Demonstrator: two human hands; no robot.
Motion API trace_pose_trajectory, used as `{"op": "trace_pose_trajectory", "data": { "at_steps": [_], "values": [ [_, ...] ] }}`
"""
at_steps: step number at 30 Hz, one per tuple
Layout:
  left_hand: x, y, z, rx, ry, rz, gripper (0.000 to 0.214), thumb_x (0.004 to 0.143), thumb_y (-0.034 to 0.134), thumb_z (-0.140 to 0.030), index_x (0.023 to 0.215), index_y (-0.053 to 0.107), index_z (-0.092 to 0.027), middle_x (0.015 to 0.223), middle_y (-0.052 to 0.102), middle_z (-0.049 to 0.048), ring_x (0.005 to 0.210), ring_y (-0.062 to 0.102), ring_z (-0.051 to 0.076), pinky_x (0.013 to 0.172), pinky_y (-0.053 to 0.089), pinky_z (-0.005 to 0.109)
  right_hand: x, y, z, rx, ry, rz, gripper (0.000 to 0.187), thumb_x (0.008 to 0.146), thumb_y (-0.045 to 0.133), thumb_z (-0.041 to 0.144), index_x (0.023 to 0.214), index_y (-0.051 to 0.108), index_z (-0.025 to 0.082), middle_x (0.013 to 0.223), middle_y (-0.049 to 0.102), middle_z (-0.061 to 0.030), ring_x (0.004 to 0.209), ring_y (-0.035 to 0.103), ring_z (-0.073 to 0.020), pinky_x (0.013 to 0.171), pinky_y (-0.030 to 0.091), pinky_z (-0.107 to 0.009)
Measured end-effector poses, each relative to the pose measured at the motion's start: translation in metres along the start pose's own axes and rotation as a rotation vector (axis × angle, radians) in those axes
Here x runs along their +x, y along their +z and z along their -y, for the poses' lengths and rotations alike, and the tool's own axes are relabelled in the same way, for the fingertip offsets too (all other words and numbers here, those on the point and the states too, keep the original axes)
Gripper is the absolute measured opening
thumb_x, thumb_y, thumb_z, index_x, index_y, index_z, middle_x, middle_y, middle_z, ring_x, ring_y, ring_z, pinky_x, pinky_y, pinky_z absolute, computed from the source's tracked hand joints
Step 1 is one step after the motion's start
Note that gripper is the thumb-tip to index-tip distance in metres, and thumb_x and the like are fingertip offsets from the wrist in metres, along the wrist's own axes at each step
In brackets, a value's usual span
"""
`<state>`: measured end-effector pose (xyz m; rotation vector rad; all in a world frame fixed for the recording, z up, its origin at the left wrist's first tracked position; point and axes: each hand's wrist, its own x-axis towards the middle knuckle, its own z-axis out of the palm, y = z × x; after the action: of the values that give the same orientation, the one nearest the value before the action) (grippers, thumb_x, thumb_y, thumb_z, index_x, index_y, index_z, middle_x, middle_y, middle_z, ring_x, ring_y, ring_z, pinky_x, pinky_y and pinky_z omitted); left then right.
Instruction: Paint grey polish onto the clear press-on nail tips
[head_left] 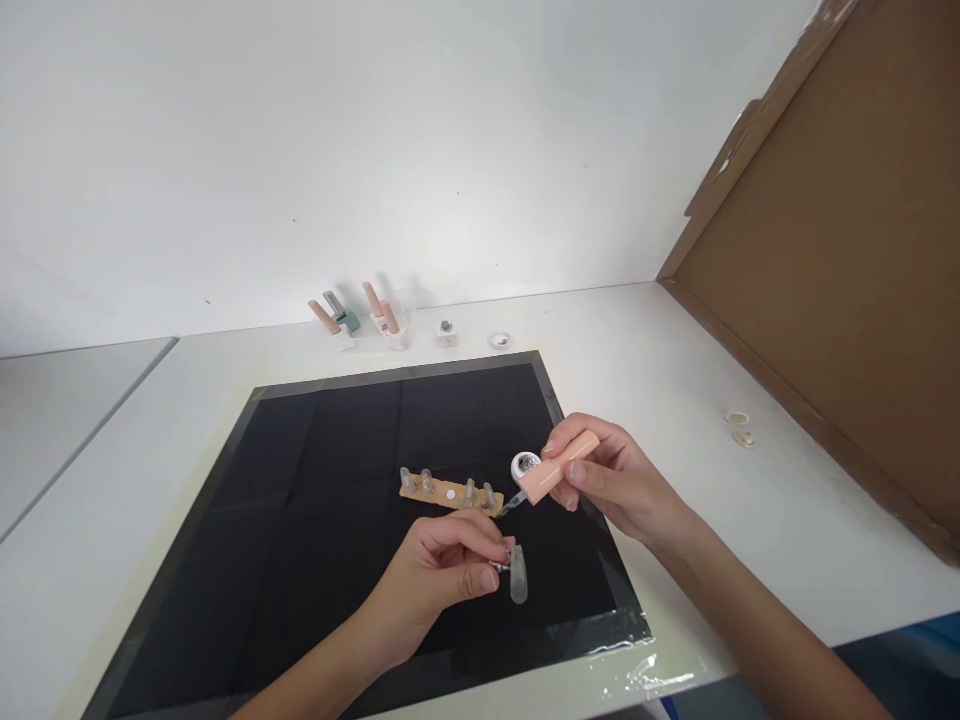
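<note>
My left hand (456, 565) pinches a small metal stand that bears a clear false nail (518, 575), its tip pointing down toward me. Between the fingers and thumb of my right hand (607, 475) is a nail polish brush (561, 467) with a peach-coloured cap handle. Its bristle end angles down to the left, above the false nail and apart from it. Behind my left hand lies a tan strip (442, 494) with several clear false nails standing on it. Near the brush is a round white pot (525, 464) with a shiny inside, partly hidden by my right hand.
A black mat (330, 520) with taped edges covers the middle of the white table. Several polish bottles (386, 318) stand along the wall, with a small white jar (446, 334) and a round dish (499, 341). Two small rings (738, 418) lie near the cardboard panel (840, 260) at right.
</note>
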<state>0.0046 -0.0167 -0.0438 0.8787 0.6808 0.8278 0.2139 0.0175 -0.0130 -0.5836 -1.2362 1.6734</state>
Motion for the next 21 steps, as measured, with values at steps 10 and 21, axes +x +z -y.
{"op": "trace_pose_trajectory", "data": {
  "at_steps": [10,21],
  "values": [
    [-0.0003,-0.0003,-0.0009,0.022,-0.001,-0.004,0.010,0.059,0.081,-0.022,0.067,0.076,-0.025,0.068,0.058,-0.0028,0.068,0.058,0.010,0.076,0.047,0.027,-0.0043,0.0033,0.0025,-0.334,-0.023,-0.014,0.014,0.085,0.059,0.031,0.079,0.056,0.019,0.068,0.051,0.0006,0.060,0.045,-0.0113,0.053,0.035,-0.023],
    [0.0003,-0.0010,-0.0017,0.046,-0.017,0.005,0.011,0.057,0.083,-0.022,0.066,0.077,-0.025,0.068,0.059,-0.0023,0.074,0.060,0.012,0.086,0.046,0.031,-0.0019,0.0075,0.0030,-0.436,-0.055,-0.049,0.009,0.086,0.056,0.025,0.079,0.054,0.019,0.069,0.058,0.0002,0.062,0.050,-0.0116,0.054,0.039,-0.023]
  ]
}}
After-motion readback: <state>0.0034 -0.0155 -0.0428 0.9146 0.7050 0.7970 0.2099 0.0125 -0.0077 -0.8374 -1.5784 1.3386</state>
